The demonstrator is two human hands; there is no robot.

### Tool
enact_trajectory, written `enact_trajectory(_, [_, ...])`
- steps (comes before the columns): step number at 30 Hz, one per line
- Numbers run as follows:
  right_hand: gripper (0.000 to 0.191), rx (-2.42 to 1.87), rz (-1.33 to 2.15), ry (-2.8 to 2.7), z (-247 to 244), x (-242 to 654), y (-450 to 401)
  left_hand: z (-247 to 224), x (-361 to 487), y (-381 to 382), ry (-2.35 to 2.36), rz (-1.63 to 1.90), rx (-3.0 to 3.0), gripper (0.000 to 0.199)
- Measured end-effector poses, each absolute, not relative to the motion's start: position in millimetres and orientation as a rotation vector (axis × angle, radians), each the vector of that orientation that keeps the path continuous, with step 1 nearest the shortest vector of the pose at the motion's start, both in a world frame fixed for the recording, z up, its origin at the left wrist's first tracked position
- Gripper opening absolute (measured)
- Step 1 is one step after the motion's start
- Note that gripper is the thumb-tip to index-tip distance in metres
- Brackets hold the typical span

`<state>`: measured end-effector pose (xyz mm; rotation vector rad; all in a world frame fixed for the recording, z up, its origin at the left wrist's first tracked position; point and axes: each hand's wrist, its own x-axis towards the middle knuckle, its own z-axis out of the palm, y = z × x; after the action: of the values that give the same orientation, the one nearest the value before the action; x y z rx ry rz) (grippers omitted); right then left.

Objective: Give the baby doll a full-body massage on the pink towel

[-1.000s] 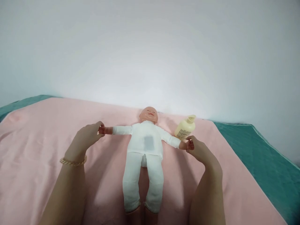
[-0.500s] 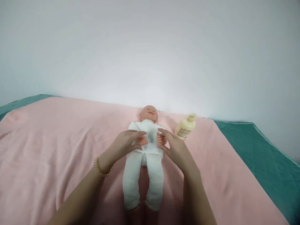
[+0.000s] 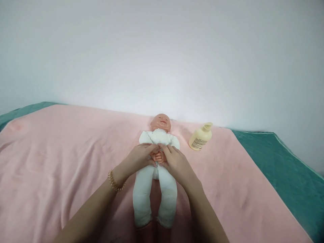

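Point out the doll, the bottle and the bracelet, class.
Doll (image 3: 167, 185): head view, on a trouser leg.
Bottle (image 3: 200, 137): head view, on its body.
Bracelet (image 3: 112, 184): head view, on its band.

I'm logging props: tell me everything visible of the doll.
The doll lies face-up on a pink sheet, its bald, plastic-looking head toward the wall. It wears a white, cloth-like top and trousers; its feet are out of frame. The person's left hand and right hand hold its small hands together.

Has doll on blanket, bottle to the right, wall at the far side, left hand and right hand at doll's middle.
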<state>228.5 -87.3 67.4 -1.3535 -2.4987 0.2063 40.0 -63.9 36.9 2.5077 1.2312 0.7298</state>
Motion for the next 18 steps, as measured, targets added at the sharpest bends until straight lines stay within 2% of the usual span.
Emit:
enact_trajectory(4, [0.045, -1.399, 0.330, -2.412, 83.5, 249.5, -88.9, 53.4, 22.6, -69.1, 1.269, 0.808, 2.594, 0.038])
enact_trajectory(10, [0.035, -1.762, 0.376, -2.048, 99.2, 313.5, -92.1, 84.3, -32.7, -81.4, 1.801, 0.701, 2.467, 0.020])
enact_trajectory(14, [0.023, -2.010, 0.493, -1.905, 89.4, 349.0, -86.3, 75.7, -74.4, -75.3, 2.085, 0.447, 2.247, 0.016])
enact_trajectory(18, [0.033, -2.117, 0.687, -1.881, 70.5, 368.6, -73.4, 51.9, -98.7, -55.7, 2.033, 0.244, 2.088, 0.013])
